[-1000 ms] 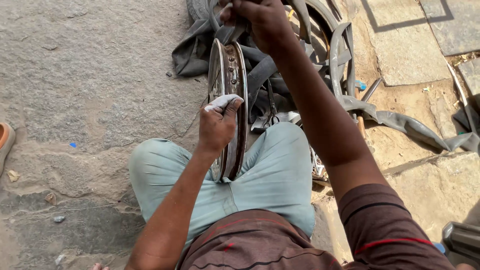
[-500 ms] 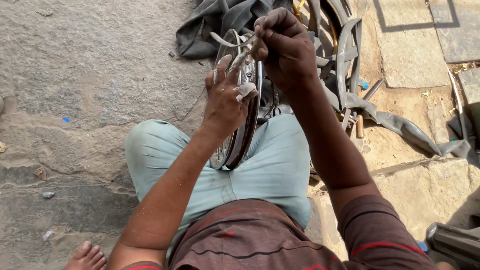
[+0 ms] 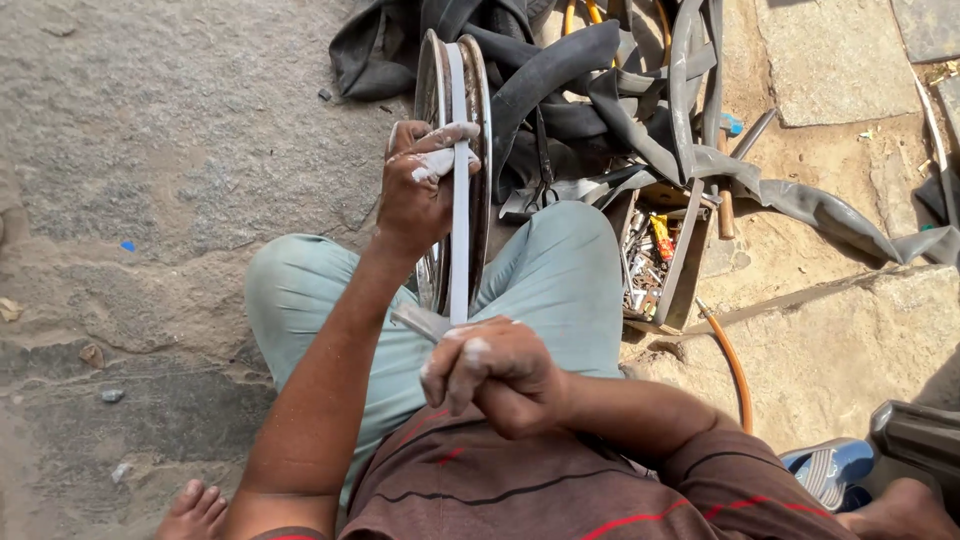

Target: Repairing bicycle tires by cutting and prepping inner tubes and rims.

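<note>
Right hand [image 3: 495,375] is nearest the camera, fisted just above the lap, closed on the near end of the white rim strip [image 3: 460,200]. The strip runs taut from that fist up and over the chrome wheel rim [image 3: 478,130].

The rim stands upright on edge between the knees, in the pale green trousers [image 3: 560,280], seen edge-on. The strip sits in the rim's centre channel.

Left hand [image 3: 420,190] is further up, clamped on the rim's left flange, with a whitened thumb and fingers pressing the strip into the channel.

To do this step well, as I judge it:
- keep steady tension from the right fist so the strip stays flat, with no twist
- keep it centred in the channel, clear of both flanges
- use the left thumb as the anchor, seat a short stretch, then shift the grip along
- brace the rim with the knees so it does not roll or tip
- whether the valve hole lines up, I cannot tell; it is not visible from this angle.

Beyond the rim lies a heap of black inner tubes [image 3: 560,80]. To the right of it sits an open toolbox [image 3: 660,260] of small parts, with a wooden-handled tool [image 3: 725,205] beside it, all on the stone ground [image 3: 180,150].
</note>
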